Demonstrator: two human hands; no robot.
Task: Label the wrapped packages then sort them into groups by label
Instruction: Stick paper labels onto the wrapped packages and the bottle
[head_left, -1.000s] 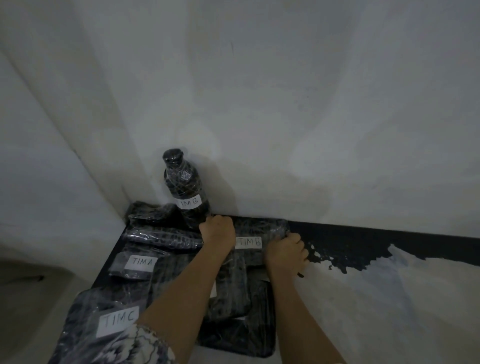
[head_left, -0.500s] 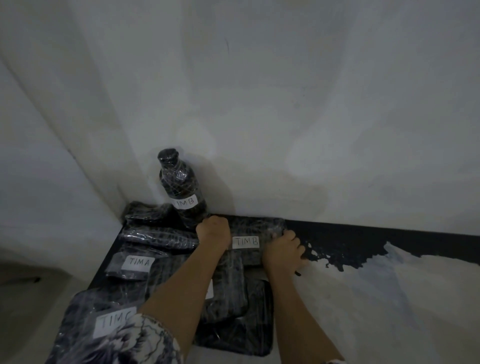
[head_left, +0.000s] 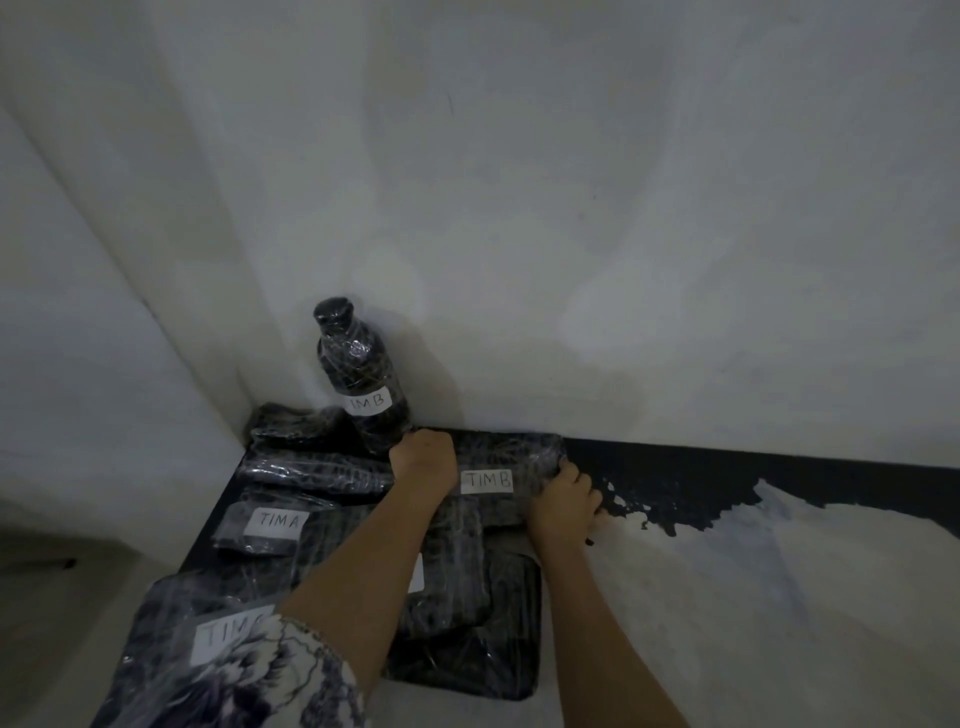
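A flat black wrapped package (head_left: 511, 457) with a white "TIM B" label lies against the wall. My left hand (head_left: 422, 460) grips its left end and my right hand (head_left: 566, 501) grips its right end. Just behind my left hand stands a wrapped bottle (head_left: 358, 379), also labelled "TIM B". To the left lies a small package marked "TIM A" (head_left: 265, 525). A larger package marked "TIM C" (head_left: 171, 639) sits at the near left, partly hidden by my patterned sleeve. More wrapped packages (head_left: 462, 649) lie under my forearms.
Several unlabelled black bundles (head_left: 296, 431) are stacked in the corner by the bottle. White walls close off the left and the back. The floor to the right is pale with a dark patch of peeled paint (head_left: 675, 488) along the wall's base.
Both hands stay on the "TIM B" package; it and my hands have shifted slightly up and toward the wall. Nothing was let go.
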